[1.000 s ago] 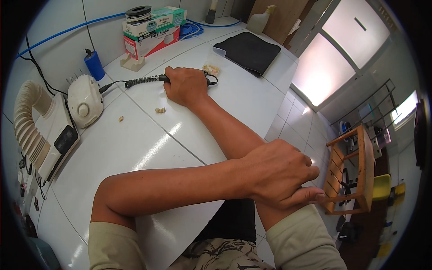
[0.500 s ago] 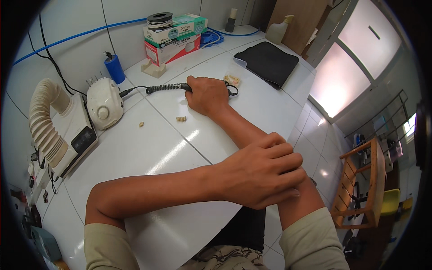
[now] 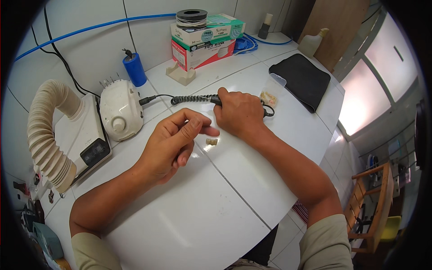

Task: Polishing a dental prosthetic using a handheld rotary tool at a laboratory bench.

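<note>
- While the person leaned over the white table (image 3: 216, 211), the right hand (image 3: 240, 112) lay closed around a black rotary handpiece (image 3: 217, 100), knuckles up, so that most of the tool was hidden under the palm.
- From that fist a coiled black cable (image 3: 191, 98) ran left along the tabletop to a white motor control box (image 3: 119, 110) with a round knob on its front.
- The left hand (image 3: 173, 144) hovered just beside the right one, fingers loosely curled and empty, the index finger stretched toward a small beige tooth-like piece (image 3: 211, 141) lying on the table; whether the fingertip touched it, I could not tell.
- A clear little bag (image 3: 271, 92) with more pale pieces sat just past the right hand, next to a black folded cloth (image 3: 301, 81).
- At the left edge stood a suction unit with a ribbed beige hose (image 3: 45, 135).
- Behind, against the tiled wall, were a blue cylinder (image 3: 135, 69) and stacked cardboard boxes (image 3: 207, 38) with a spool of wire (image 3: 191, 18) on top.
</note>
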The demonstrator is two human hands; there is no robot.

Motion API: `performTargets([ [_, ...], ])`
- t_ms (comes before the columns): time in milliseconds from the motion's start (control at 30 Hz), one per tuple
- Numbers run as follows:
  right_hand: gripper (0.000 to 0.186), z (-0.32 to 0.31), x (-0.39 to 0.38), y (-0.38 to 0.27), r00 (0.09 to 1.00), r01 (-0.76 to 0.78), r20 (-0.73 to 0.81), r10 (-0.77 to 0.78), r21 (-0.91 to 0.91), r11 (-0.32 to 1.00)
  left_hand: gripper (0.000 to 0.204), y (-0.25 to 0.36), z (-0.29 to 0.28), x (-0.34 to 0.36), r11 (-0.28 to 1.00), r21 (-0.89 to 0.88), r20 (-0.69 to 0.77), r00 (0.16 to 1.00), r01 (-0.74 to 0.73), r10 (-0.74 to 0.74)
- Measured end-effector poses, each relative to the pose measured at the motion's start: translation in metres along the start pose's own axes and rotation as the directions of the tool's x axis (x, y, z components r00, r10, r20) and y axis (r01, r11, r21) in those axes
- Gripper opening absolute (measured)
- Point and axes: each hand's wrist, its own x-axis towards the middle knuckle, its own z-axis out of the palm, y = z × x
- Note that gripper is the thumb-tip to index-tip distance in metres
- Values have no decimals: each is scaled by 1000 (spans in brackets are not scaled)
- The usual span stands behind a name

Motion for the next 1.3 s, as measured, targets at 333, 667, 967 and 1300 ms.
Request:
performTargets([
  [333,26,-3,-14,24,971,233,-79,-224,148,961,36,-25,-5,7,33,893,393,812,-449,432],
  [667,28,2,-19,11,974,212,-101,-203,91,973,22,-39,-13,17,-92,897,427,792,-433,436],
  [967,30,3,-24,21,886,419,-257,-385,92,903,15,-40,-9,5,-12,898,410,824,-441,391],
  [1300,37,-47,-41,41,884,391,138,-448,309,867,18,-32,-7,-9,84,963,236,950,-257,203],
])
